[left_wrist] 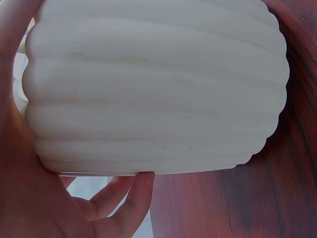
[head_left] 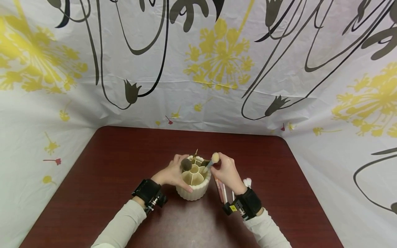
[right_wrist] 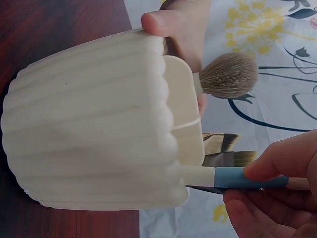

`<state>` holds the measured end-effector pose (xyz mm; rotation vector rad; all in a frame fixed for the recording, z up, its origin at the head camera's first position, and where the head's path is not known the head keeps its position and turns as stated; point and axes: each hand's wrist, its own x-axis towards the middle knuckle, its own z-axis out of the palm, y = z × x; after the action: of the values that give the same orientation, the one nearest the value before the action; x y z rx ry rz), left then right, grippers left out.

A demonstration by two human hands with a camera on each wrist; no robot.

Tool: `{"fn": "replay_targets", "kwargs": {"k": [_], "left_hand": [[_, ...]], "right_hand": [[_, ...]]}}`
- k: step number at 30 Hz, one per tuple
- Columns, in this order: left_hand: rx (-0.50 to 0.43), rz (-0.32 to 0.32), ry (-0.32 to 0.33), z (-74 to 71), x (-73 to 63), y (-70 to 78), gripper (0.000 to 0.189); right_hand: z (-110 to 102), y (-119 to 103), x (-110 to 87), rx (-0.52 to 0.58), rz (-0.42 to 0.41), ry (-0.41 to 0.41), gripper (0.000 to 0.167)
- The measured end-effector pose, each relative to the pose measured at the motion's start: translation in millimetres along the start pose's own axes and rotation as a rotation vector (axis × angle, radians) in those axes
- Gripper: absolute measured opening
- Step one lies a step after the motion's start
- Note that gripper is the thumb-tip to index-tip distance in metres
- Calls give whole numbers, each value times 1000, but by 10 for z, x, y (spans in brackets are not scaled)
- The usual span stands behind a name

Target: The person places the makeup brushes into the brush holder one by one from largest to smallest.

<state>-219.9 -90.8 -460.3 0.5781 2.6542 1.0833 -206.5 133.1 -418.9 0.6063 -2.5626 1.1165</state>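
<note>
A cream ribbed brush holder (head_left: 193,193) with divided compartments stands on the table. My left hand (head_left: 172,174) grips it from the left, thumb near the front rim and fingers round the far side. At the right side of the rim, my right hand (head_left: 228,174) pinches a makeup brush (right_wrist: 230,177) by its blue section. That brush has pale bristles pointing up, and its white handle end dips in at the rim. A fluffy grey-brown brush (right_wrist: 230,74) stands in the holder by my left hand. Flat-tipped brushes (right_wrist: 242,158) poke out at the far side.
Several more brushes (head_left: 221,191) lie on the dark red table (head_left: 139,148) to the right of the holder, partly under my right wrist. White-ended ones (head_left: 247,182) show beyond that wrist. A floral cloth (head_left: 186,106) hangs behind the table's far edge.
</note>
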Motion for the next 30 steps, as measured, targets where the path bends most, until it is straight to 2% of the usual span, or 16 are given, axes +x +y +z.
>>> {"fn": "replay_targets", "kwargs": {"k": [30], "left_hand": [[-2,-24,-6,-1,-2,14,122]], "right_hand": [[43,24,-3,39,26,-69,26]]}}
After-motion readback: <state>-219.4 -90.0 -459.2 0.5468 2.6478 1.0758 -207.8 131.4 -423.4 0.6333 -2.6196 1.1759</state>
